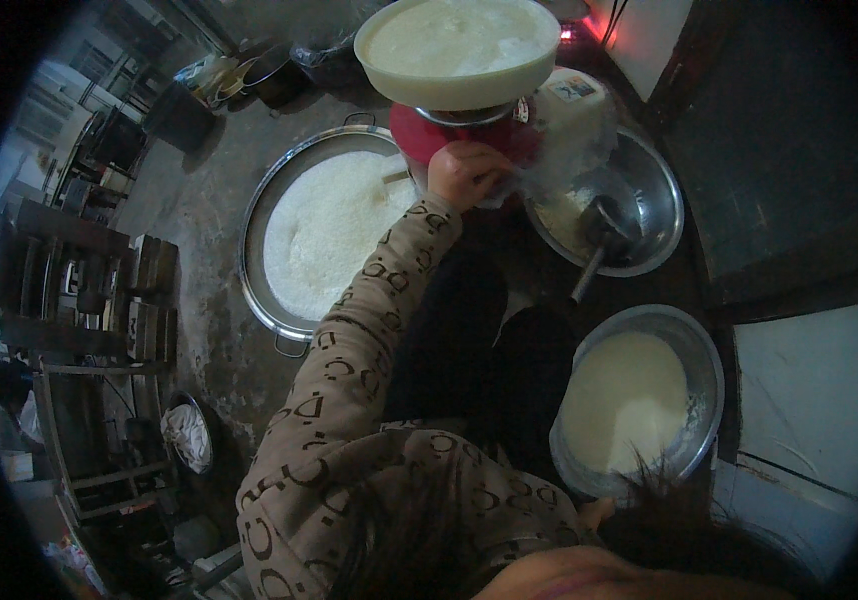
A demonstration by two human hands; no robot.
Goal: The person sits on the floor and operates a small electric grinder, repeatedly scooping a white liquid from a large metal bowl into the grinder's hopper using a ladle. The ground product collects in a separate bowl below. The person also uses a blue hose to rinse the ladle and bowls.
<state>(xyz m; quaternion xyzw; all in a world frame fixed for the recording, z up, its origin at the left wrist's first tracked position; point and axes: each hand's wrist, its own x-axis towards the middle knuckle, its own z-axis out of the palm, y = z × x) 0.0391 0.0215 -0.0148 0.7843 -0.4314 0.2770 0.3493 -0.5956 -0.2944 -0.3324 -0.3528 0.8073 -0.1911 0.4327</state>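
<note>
My left hand (470,174) is in front of a red scale (436,135), its fingers curled on thin clear plastic (507,187). A pale round basin (459,90) of whitish, wet-looking contents rests on the scale's metal top. To the left, a wide metal pan (249,247) holds white grains (339,232), with a light block-like thing partly in them. On the right, a metal bowl (661,210) holds pale powder and a metal scoop (590,270). My right hand (595,514) shows only as a bit of skin by the rim of a metal basin (710,375) of pale contents; its fingers are hidden.
A whitish plastic container (575,105) stands behind the bowl. Dark pots (275,75) and a dark bin (179,120) stand at the back left. Wooden racks (61,285) and a bowl of cloth (188,435) are at the left. Dark panels (789,165) border the right.
</note>
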